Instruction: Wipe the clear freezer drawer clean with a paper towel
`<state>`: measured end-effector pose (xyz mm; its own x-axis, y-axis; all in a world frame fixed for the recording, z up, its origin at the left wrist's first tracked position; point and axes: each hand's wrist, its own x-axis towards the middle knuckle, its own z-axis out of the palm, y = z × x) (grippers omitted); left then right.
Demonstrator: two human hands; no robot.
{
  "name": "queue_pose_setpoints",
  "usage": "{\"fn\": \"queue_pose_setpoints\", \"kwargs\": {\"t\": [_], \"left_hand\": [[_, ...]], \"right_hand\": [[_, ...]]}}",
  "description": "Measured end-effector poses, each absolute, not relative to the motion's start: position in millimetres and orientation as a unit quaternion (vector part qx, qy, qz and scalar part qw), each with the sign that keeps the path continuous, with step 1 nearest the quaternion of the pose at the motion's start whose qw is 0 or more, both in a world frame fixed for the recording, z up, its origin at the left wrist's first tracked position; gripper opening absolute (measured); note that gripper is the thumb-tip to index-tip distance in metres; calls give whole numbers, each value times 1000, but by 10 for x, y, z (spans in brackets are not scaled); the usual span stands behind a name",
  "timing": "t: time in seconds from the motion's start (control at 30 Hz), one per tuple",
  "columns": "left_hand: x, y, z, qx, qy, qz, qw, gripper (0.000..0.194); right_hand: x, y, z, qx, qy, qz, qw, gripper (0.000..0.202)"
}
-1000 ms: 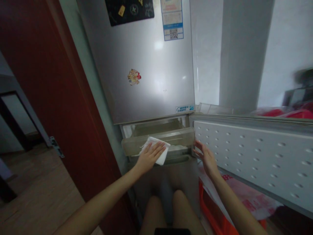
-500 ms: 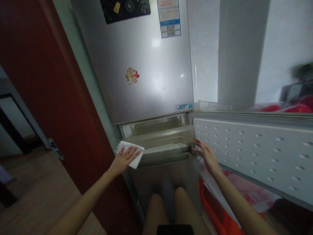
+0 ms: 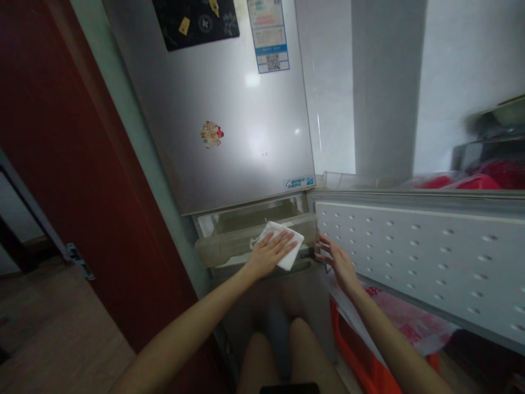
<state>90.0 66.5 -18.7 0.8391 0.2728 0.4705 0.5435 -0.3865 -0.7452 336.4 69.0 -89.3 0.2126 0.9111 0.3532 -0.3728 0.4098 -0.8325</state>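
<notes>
Held white cloth (image 3: 290, 259) under L hand (image 3: 268, 255), pressed w/ fingers laid flat across it, approx. R of ctr on front of pulled-out clear drawer (image 3: 225, 247), partly past its lower edge. Had R hand (image 3: 339, 265) empty, w/ fingers loosely apart, by drawer's R end; couldn't tell if touching. Saw dimpled lower door (image 3: 426, 257) swung open to R, shut silver upper door (image 3: 241, 104) above, w/ magnet (image 3: 212, 134) & QR label (image 3: 268, 35).
</notes>
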Motion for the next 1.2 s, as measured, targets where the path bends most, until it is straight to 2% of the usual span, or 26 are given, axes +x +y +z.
{"fn": "queue_pose_setpoints", "kwargs": {"t": [0.3, 0.53, 0.8, 1.2], "left_hand": [[1737, 851, -62, -847, -201, -132, 473, 47], [1711, 849, -88, -855, -189, -122, 466, 46], [951, 647, -97, -867, -186, -75, 457, 46], [-978, 126, -37, -857, -275, -7, 435, 54]], "right_hand": [[3399, 761, -959, -287, -421, 483, 712, 51], [3433, 806, -1009, -269, -409, 496, 717, 48], [3416, 762, -985, -274, -417, 481, 721, 44], [3436, 717, -933, -292, -433, 464, 716, 43]]}}
